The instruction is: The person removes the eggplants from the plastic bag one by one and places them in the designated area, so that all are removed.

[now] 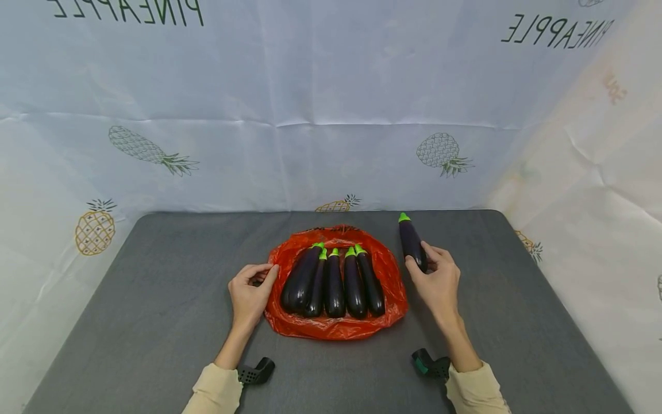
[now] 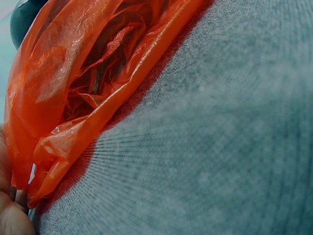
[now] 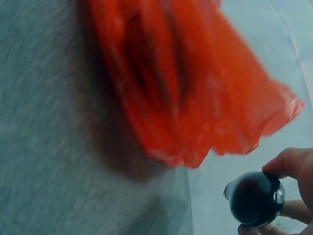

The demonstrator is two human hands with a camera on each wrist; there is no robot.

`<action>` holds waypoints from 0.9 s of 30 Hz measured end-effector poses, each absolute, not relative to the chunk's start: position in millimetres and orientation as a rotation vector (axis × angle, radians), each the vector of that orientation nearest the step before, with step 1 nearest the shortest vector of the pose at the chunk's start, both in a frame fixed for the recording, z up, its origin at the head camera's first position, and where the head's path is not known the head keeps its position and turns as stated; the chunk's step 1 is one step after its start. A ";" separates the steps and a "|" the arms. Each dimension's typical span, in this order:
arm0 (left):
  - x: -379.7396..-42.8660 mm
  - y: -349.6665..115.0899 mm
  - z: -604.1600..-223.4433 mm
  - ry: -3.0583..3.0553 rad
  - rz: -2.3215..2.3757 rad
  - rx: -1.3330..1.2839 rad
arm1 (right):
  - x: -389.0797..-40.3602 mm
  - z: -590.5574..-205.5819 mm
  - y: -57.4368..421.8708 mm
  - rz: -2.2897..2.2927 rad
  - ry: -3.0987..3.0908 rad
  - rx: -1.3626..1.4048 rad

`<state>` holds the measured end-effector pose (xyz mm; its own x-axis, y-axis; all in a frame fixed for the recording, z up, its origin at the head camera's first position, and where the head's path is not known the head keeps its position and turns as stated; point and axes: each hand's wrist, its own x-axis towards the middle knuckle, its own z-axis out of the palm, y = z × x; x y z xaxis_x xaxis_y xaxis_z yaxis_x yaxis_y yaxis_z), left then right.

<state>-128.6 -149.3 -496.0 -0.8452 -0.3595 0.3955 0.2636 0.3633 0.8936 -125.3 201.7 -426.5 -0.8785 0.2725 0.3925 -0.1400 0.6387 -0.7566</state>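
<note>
Pinching the crinkled plastic bag (image 1: 338, 329) is the left hand (image 1: 250, 292); right of this bag, the right hand (image 1: 441, 282) grips one glossy, elongated eggplant (image 1: 410, 240).

In the head view, the grey table (image 1: 181, 322) is being lit evenly, while the backdrop (image 1: 341, 69) is being tinted cool blue across the middle and warmed to cream at the right. White glints are being thrown back by the aubergines (image 1: 334, 287) and the red bag (image 1: 331, 329). Both wrist views are being dimmed by a blue-green cast. In the right one, the bag is being softened by blur, and a reddish-brown shadow is being cast beside it; in the left one, its creases are being rendered more sharply.
</note>
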 end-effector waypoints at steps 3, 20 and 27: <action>-128.4 -149.4 -496.2 -2.091 -1.512 0.083 | -125.8 -431.3 206.1 1.124 -2.400 -0.114; -130.9 -149.8 -496.9 -2.105 -1.488 0.077 | -128.2 -443.1 219.6 1.047 -2.475 -0.141; -129.7 -149.8 -496.4 -2.104 -1.488 0.082 | -131.0 -449.1 218.8 1.040 -2.558 -0.152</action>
<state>-129.7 -149.8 -496.4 -0.8435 -0.3563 0.4019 0.2604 0.3831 0.8862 -131.0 218.8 -449.1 -0.9241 0.2363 0.3004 -0.0403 0.7213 -0.6914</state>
